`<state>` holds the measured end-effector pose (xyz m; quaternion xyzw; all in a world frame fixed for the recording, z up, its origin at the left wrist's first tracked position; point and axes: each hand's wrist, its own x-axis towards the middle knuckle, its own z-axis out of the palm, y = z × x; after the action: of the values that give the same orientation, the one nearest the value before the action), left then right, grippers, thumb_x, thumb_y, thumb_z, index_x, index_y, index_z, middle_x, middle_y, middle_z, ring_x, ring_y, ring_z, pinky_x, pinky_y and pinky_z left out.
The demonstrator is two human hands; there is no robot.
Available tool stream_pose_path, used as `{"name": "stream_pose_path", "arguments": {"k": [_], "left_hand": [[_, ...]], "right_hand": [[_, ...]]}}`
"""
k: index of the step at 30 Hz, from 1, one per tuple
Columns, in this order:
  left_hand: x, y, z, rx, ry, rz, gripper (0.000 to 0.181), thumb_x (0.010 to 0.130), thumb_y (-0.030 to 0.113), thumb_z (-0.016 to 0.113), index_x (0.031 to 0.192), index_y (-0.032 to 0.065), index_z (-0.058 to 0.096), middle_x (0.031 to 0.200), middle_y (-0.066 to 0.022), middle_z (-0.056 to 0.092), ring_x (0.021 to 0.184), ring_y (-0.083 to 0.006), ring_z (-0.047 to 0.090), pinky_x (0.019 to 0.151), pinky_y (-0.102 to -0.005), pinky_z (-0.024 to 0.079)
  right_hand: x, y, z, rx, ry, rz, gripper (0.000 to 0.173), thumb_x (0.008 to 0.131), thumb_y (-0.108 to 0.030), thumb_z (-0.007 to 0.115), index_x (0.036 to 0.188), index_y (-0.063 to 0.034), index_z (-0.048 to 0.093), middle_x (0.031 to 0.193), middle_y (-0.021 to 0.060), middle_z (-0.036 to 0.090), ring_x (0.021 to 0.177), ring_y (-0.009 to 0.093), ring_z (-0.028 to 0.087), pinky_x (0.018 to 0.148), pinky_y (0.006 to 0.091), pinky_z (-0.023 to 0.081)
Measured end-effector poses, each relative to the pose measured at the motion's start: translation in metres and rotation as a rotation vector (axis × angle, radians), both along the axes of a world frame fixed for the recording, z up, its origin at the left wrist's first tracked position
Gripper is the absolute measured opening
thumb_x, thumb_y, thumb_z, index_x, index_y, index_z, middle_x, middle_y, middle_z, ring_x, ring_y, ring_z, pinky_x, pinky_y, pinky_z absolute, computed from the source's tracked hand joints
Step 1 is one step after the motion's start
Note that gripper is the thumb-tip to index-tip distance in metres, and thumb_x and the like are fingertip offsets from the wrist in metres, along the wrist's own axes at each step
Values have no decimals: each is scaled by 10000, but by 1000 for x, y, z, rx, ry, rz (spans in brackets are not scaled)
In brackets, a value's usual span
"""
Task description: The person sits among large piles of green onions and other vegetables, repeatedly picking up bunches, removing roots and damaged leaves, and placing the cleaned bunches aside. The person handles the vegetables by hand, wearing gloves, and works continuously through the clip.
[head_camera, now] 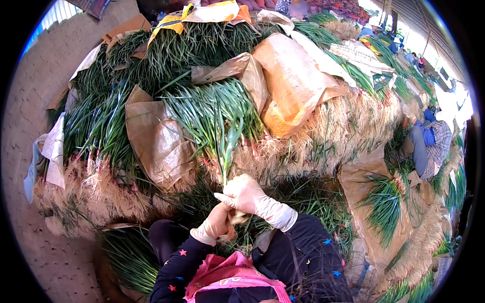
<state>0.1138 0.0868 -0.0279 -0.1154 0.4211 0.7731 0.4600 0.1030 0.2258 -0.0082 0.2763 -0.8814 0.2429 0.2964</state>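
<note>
Both of my hands wear pale gloves and meet in front of my lap. My right hand (245, 194) grips the lower stalk of a green onion plant (228, 155), whose leaves point away from me. Just below it, my left hand (215, 222) closes around the lower end. Pale roots (228, 235) hang under the left hand; the fingers hide the stretch of stem between. Beyond my hands lies a heap of green onions (223, 104) with reddish stem bases and long tan roots (261, 163).
Brown plastic sheeting (161, 140) and an orange woven sack (291, 83) cover parts of the heap. Loose leaves (314, 204) litter the ground by my knees. At right, a bundle of green onions (384, 206) rests on a tan sheet (356, 181), near a seated person (432, 144). Brick paving (34, 125) runs along the left.
</note>
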Motion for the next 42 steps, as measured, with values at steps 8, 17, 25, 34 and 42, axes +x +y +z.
{"name": "stream_pose_path", "arguments": {"k": [8,17,25,34,42], "left_hand": [[16,-76,65,401,50,-123,568,861,104,494,1377,12,274,503,71,334,385,-37,290,399,-204,252],[-67,-106,62,338,254,241,401,887,115,449,1262,-19,409,569,42,384,410,-68,318,399,-224,273],[-62,-60,35,368,141,32,359,928,185,428,1241,14,462,525,62,327,405,-65,310,398,-222,273],[-50,-16,22,10,268,6,261,919,263,519,945,16,600,561,10,501,419,-49,360,401,-199,274],[-41,-19,-10,432,187,-276,398,912,363,503,986,-23,565,537,31,419,481,-88,428,487,-243,386]], "right_hand": [[-42,120,-2,-572,-556,-704,446,906,-437,442,740,-84,657,625,56,630,560,219,589,559,340,451],[-47,39,15,-152,-710,-481,500,804,-588,518,1000,-155,675,936,120,658,734,249,630,745,361,483],[-56,73,19,-231,-762,-567,404,783,-501,559,843,-120,680,859,148,649,779,279,627,692,403,476],[-4,16,21,-459,-835,-107,339,876,-386,549,784,-69,629,662,8,592,562,133,551,544,269,442],[-25,-7,19,-1087,-1189,333,357,916,-336,526,1021,-2,592,854,9,617,746,81,559,680,237,453]]}}
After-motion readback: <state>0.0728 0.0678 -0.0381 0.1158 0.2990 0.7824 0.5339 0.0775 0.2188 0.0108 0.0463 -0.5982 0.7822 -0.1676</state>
